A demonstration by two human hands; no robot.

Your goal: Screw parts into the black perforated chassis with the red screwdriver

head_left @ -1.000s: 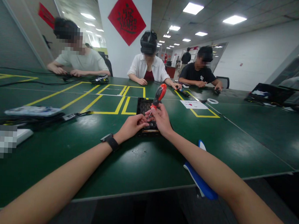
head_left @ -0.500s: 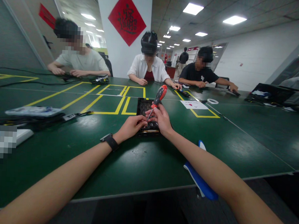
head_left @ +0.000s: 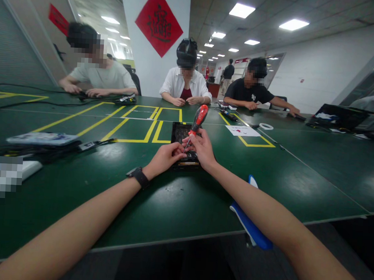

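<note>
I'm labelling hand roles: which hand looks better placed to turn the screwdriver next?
Probably the right hand: it holds the screwdriver partway up, while the left hand is low, beside its bottom end, over the black case.

Office workroom, green table (head_left: 139,221), yellow tape outlines (head_left: 259,146), ceiling light panels (head_left: 242,10), seated people (head_left: 200,85)

Your green desk (head_left: 145,221) carries a black case (head_left: 176,131) mid-desk, a white sheet (head_left: 250,132) farther right, dark cables (head_left: 56,150) at left.
</note>
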